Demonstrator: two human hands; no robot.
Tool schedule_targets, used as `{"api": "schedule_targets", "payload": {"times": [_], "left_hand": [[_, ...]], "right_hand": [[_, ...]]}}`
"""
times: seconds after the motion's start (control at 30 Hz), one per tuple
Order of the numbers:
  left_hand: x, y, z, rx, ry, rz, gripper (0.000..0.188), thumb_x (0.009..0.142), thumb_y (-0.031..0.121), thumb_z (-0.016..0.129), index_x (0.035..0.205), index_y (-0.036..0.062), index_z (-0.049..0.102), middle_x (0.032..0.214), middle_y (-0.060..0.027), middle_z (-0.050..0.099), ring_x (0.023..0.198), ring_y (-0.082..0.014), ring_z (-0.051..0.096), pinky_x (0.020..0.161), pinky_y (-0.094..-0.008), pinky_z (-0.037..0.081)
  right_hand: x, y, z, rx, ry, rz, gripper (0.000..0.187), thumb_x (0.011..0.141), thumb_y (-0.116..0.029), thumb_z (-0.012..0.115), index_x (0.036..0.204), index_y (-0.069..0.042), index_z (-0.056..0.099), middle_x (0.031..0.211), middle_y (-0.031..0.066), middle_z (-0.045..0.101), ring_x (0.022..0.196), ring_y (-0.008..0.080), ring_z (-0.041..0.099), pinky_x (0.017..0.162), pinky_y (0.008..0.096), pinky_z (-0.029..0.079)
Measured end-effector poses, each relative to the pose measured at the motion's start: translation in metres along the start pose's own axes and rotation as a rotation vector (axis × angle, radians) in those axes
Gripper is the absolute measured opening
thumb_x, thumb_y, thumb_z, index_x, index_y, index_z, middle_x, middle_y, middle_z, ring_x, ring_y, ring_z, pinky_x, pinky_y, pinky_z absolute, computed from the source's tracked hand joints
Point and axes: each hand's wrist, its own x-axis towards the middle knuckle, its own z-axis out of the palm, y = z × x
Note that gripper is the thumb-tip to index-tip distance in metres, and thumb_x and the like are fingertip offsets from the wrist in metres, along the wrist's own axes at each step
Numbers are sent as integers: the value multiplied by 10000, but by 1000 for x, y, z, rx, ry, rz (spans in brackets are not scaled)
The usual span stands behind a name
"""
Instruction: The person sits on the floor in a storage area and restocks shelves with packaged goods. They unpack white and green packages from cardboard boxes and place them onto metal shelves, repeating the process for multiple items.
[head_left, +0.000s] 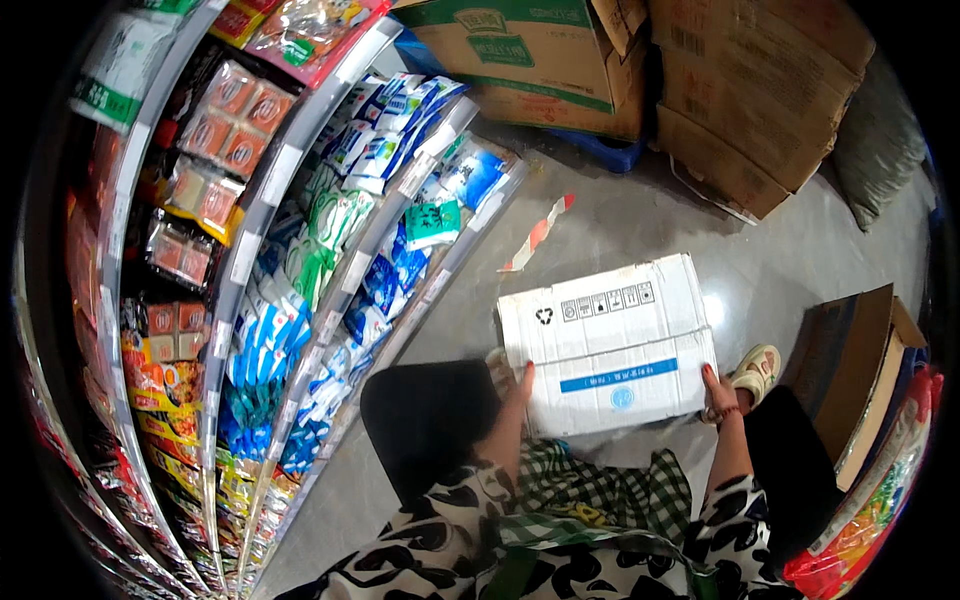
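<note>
A white cardboard box point(612, 335) with a blue stripe and black printed symbols lies in front of me, its broad face turned up. My left hand point(513, 398) grips its left edge, the thumb along the side and the other fingers mostly hidden. On the right edge, my right hand point(720, 393) holds it the same way, thumb on top and a red band round the wrist. The box is level with my knees, above a green checked apron point(590, 485). Whatever lies under the box cannot be seen.
Shelves point(262, 220) of bagged goods, many blue and white, run along my left. Large brown cartons point(755, 95) and a green-printed carton point(520, 60) stand ahead. An opened carton point(845, 375) and a colourful plastic package point(870, 510) are at right. Torn tape point(540, 235) lies on the floor.
</note>
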Motion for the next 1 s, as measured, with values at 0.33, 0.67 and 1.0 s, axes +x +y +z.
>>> {"api": "schedule_targets", "payload": {"times": [0.33,0.67,1.0], "left_hand": [[-99,167,34,237,-25,-151,833,785,619,441,1301,-26,331,1300,-226,381,1210,-325,366,965,-364,312],[-86,320,148,112,-457,73,583,807,518,522,1038,-17,523,900,-112,568,796,-174,524,696,-313,413],[-2,304,148,-3,-775,278,462,819,453,557,1006,30,549,836,-8,576,729,-98,531,616,-247,455]], "right_hand": [[-9,-10,-23,754,-49,60,585,766,-359,656,1205,-49,427,1086,99,547,942,236,550,781,390,463],[26,-29,-124,731,526,-86,602,775,-368,647,1189,25,456,970,133,574,783,199,579,611,318,489],[16,-49,-95,700,700,38,719,758,-398,655,1313,-66,340,1101,125,540,843,256,594,604,343,527]]}}
